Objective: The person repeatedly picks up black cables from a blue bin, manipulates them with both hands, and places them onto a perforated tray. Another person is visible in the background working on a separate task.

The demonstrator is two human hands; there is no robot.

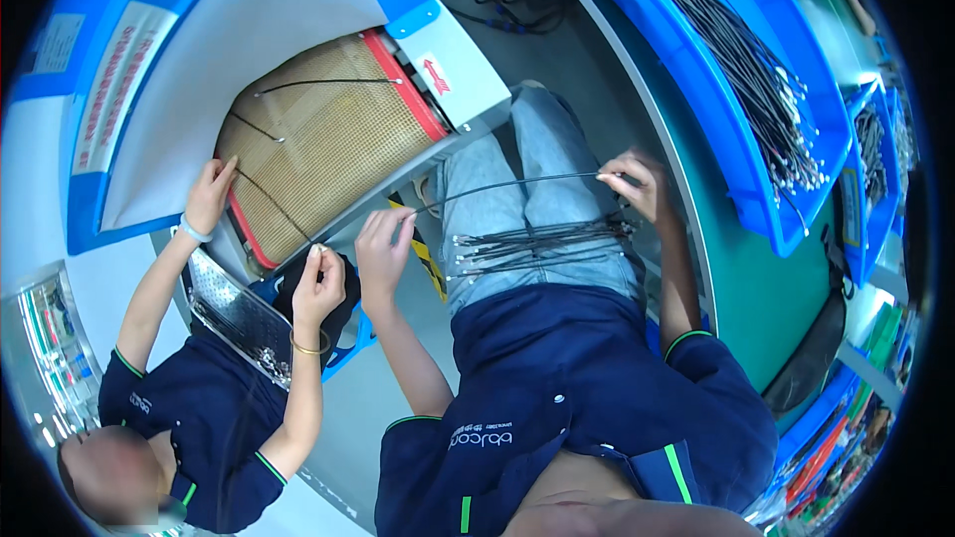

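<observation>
A thin black cable (507, 183) with small end connectors is stretched almost straight above my lap. My left hand (383, 257) pinches its left end between thumb and fingertips. At the other end, my right hand (637, 187) grips it the same way. Below the cable, a loose bundle of similar black cables (542, 241) lies across my thighs, their pale connector ends spread to both sides. My left hand is beside the corner of a machine with a tan mesh conveyor belt (348, 134).
At my left, a co-worker's two hands (316, 283) hold another cable over the belt, where two cables (328, 82) lie. A metal tray (234, 310) rests on that person's lap. On my right, a green-topped table (751, 303) carries a blue bin (696, 80) full of cables.
</observation>
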